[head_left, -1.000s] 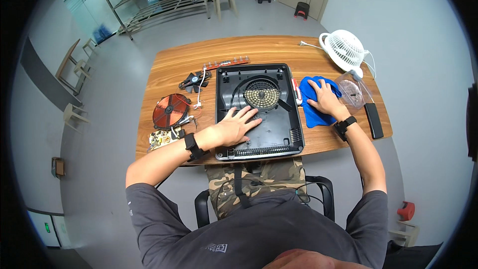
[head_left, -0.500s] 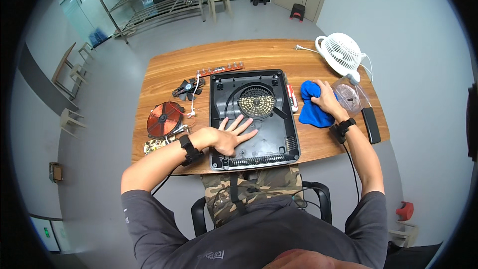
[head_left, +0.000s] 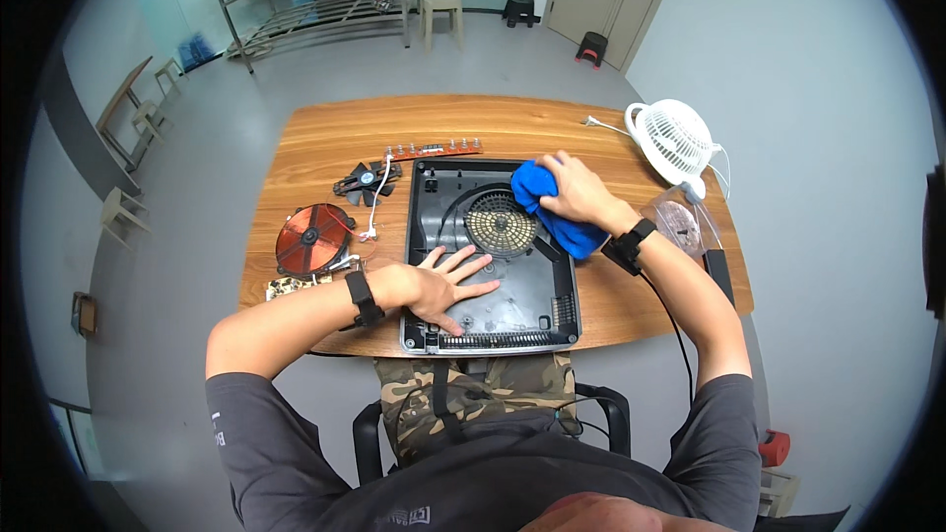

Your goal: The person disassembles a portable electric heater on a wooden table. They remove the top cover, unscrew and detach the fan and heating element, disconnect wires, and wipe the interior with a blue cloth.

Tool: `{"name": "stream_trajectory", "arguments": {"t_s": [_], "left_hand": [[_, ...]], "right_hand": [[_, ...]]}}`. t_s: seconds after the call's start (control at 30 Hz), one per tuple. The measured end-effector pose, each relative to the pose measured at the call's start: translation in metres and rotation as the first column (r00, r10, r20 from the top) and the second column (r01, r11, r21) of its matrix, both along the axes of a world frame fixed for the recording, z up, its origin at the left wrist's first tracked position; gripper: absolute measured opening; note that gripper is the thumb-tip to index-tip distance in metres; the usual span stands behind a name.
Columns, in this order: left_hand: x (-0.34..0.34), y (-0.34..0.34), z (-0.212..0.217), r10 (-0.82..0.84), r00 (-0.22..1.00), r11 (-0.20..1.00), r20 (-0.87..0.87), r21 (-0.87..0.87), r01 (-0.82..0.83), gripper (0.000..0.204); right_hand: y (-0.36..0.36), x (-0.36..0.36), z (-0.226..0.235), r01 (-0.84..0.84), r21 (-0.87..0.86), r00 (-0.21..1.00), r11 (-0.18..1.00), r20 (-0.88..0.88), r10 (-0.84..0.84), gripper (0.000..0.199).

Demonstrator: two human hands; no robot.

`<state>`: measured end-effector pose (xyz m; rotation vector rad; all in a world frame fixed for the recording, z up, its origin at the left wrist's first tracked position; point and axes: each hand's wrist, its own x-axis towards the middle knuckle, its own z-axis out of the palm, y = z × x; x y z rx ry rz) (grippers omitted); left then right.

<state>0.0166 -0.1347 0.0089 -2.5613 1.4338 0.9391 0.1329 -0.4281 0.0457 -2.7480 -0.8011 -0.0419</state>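
r hand + cloth moved onto housing, maybe lengthwise.

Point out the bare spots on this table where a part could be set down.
Free: the far strip of the wooden table behind the red circuit strip, and the patch between the black housing and the white fan. Crowded: the left side around the copper coil and small black fan.

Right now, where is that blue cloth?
In the head view, the blue cloth is under the person's right hand, draped over the upper right edge of the black plastic housing, beside its round vent grille.
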Motion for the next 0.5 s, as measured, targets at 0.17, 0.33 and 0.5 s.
{"name": "stream_trajectory", "arguments": {"t_s": [0.17,0.33,0.5], "left_hand": [[-0.004,0.010,-0.013,-0.040,0.989,0.988,0.142,-0.139,0.060,0.106],[-0.010,0.013,-0.022,-0.072,0.966,0.979,0.247,-0.167,0.116,0.106],[-0.004,0.008,-0.025,-0.085,0.987,0.992,0.138,-0.079,0.096,0.107]], "right_hand": [[0.011,-0.004,-0.011,0.030,-0.092,0.999,0.995,0.035,-0.027,0.073],[0.017,-0.003,-0.011,0.043,-0.103,0.999,0.994,-0.020,-0.045,0.077],[0.019,0.002,-0.020,0.062,-0.113,0.998,0.992,0.015,-0.061,0.075]]}}
